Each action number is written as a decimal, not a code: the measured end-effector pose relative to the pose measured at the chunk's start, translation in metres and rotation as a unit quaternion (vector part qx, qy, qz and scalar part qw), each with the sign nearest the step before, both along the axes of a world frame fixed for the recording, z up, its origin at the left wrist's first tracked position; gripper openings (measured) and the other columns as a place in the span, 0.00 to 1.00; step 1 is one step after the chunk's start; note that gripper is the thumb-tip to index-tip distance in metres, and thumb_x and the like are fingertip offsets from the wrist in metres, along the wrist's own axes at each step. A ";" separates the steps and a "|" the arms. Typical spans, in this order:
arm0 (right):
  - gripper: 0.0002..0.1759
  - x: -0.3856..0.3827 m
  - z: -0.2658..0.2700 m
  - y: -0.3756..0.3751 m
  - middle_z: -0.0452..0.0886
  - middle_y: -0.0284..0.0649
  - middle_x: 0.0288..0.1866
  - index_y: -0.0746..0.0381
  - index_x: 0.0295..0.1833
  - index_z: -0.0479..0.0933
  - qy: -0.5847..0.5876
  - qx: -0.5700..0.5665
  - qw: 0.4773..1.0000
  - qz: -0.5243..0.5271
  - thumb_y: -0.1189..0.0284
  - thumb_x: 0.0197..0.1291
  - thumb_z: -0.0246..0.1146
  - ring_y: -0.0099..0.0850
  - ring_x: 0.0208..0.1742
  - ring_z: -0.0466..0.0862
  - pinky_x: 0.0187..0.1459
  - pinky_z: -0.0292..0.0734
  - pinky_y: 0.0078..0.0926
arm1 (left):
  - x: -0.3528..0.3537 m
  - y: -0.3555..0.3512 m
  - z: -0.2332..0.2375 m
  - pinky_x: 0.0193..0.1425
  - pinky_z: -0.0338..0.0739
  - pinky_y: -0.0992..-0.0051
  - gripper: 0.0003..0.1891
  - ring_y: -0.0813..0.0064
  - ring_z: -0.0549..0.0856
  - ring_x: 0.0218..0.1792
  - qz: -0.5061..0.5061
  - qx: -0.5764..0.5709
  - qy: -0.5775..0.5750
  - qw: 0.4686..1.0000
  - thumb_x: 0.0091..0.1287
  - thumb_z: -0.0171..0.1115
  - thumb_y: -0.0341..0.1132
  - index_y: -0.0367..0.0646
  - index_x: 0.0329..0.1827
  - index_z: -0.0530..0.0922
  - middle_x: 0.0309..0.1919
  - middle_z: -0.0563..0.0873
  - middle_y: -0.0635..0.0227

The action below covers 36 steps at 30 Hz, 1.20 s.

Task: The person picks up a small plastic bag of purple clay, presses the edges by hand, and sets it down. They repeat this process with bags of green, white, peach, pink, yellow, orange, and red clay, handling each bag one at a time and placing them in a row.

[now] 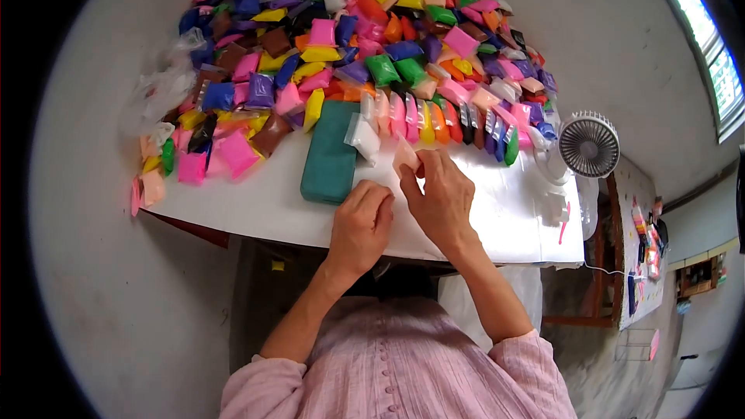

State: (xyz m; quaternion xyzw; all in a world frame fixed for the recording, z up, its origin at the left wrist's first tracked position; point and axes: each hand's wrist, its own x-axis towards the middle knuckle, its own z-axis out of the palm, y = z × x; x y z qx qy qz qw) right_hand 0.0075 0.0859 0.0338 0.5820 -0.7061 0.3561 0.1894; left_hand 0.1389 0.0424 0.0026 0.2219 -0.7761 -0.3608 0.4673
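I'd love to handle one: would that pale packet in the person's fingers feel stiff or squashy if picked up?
Probably light: the right hand holds the pale packet by fingertips alone. Likely soft and slippery, since its wrapper looks like glossy film. It should not roll; similar packets in the pile lie flat.

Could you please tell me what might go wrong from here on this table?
The right hand holds its pale packet close to the upright row of packets; a nudge could topple it. The outermost packets at the left edge of the table seem close to sliding off.
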 end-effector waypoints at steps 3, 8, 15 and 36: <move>0.11 0.005 -0.010 -0.017 0.75 0.43 0.29 0.61 0.33 0.68 0.015 0.018 0.999 -0.022 0.70 0.56 0.65 0.40 0.29 0.80 0.27 0.74 0.35 | 0.001 0.000 -0.001 0.39 0.75 0.62 0.05 0.51 0.79 0.35 -0.005 -0.007 -0.003 1.000 0.58 0.58 0.19 0.34 0.36 0.75 0.33 0.77 0.55; 0.12 0.006 -0.024 -0.025 0.79 0.48 0.34 0.63 0.42 0.69 -0.107 0.051 0.993 0.018 0.73 0.56 0.64 0.46 0.32 0.81 0.31 0.76 0.42 | 0.003 -0.002 0.000 0.39 0.75 0.63 0.05 0.51 0.79 0.35 0.007 -0.030 0.002 1.000 0.59 0.56 0.19 0.33 0.37 0.75 0.33 0.78 0.54; 0.13 -0.001 -0.026 -0.031 0.79 0.47 0.35 0.63 0.45 0.70 -0.103 0.049 0.992 0.051 0.74 0.55 0.64 0.46 0.33 0.81 0.32 0.75 0.42 | 0.004 -0.002 -0.001 0.40 0.74 0.63 0.05 0.51 0.79 0.35 0.000 -0.039 -0.006 0.999 0.60 0.56 0.20 0.33 0.38 0.75 0.34 0.78 0.54; 0.15 -0.004 -0.029 -0.014 0.78 0.43 0.35 0.62 0.47 0.72 -0.080 0.030 0.996 0.040 0.74 0.56 0.67 0.42 0.31 0.81 0.30 0.75 0.37 | 0.029 -0.002 0.022 0.36 0.77 0.70 0.06 0.60 0.80 0.31 0.013 -0.064 0.048 0.997 0.62 0.58 0.20 0.34 0.40 0.78 0.34 0.80 0.59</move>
